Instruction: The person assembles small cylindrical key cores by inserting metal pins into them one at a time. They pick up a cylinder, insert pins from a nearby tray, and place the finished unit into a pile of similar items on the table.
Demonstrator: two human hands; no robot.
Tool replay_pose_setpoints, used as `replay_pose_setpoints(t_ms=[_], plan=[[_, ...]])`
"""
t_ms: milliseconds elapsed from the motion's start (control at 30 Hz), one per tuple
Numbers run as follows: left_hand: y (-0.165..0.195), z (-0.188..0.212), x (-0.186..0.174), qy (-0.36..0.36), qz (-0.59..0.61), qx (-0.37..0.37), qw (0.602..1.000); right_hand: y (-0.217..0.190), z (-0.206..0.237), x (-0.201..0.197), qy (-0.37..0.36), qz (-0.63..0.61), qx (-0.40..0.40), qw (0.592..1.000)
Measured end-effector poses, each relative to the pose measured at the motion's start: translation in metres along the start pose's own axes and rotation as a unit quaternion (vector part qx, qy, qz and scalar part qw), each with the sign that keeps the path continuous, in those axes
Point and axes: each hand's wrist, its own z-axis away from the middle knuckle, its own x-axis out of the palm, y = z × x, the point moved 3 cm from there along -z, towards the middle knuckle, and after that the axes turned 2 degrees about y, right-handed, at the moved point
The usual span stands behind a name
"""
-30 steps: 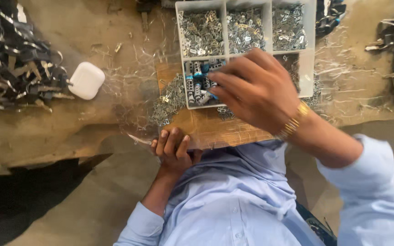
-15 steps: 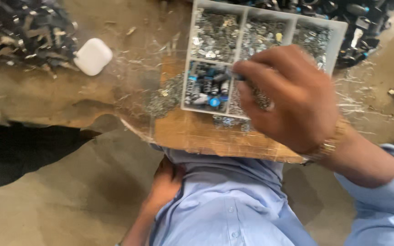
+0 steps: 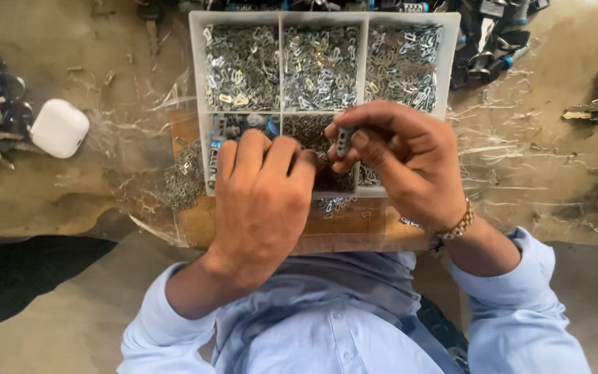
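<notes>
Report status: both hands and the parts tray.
Left hand reaching into divided tray, near compartment. Right hand pinching small dark part above it. Nothing blocking.

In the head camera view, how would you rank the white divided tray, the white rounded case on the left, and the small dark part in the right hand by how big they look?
1. white divided tray
2. white rounded case
3. small dark part, pinched in the right hand, clearly smallest though nearest the camera.

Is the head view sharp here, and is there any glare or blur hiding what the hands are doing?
Head view: evenly lit and sharp; left hand and right hand crisp, small part legible; mild glare on plastic sheet; tray contents clear.
</notes>
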Motion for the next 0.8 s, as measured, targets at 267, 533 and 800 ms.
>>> replay_pose_setpoints(t_ms=[267,533,800], plan=[[-0.004,0.021,0.011,0.102,0.166,-0.058,0.979,-0.011,0.000,0.007,0.032,0.086,-0.023,0.996],[0.004,0.005,0.010,0.076,0.101,-0.049,0.991,-0.009,0.004,0.003,0.050,0.103,-0.047,0.992],[0.000,0.008,0.010,0.090,0.225,-0.071,0.968,-0.007,0.005,-0.001,0.047,0.158,-0.062,0.984]])
